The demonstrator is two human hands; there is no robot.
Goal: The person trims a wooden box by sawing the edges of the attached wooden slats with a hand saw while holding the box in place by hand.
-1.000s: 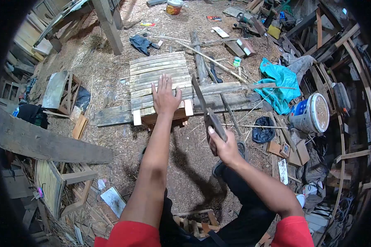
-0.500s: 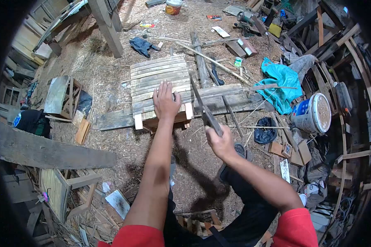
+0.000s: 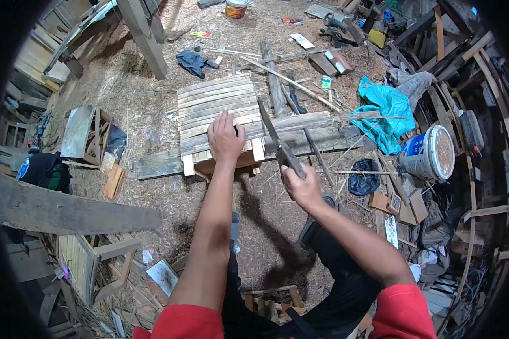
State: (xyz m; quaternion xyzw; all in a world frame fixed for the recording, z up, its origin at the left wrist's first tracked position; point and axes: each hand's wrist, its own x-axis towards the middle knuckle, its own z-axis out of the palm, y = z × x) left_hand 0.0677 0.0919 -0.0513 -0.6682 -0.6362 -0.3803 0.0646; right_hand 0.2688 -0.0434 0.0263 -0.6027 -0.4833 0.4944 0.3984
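Observation:
A handsaw point(image 3: 289, 160) is gripped by its handle in my right hand point(image 3: 301, 186), its fingers wrapped round it. The blade, seen nearly edge-on, points away from me along the right edge of a slatted wooden box point(image 3: 212, 100). Whether its teeth touch the wood I cannot tell. My left hand point(image 3: 225, 137) lies flat on the slats near the box's front edge, fingers stretched forward. Under the box and to its right runs a weathered plank point(image 3: 163, 164).
A dark bar point(image 3: 318, 155) leans right of the saw. Further right are a teal sheet point(image 3: 382, 116), a black bag point(image 3: 363, 179) and a white bucket point(image 3: 442, 152). A thick beam point(image 3: 79, 210) juts in from the left; a post point(image 3: 143, 42) stands behind. Shavings cover the floor.
My right hand and the saw have moved slightly forward, away from me. My left hand stays on the slats. The view has shifted a little.

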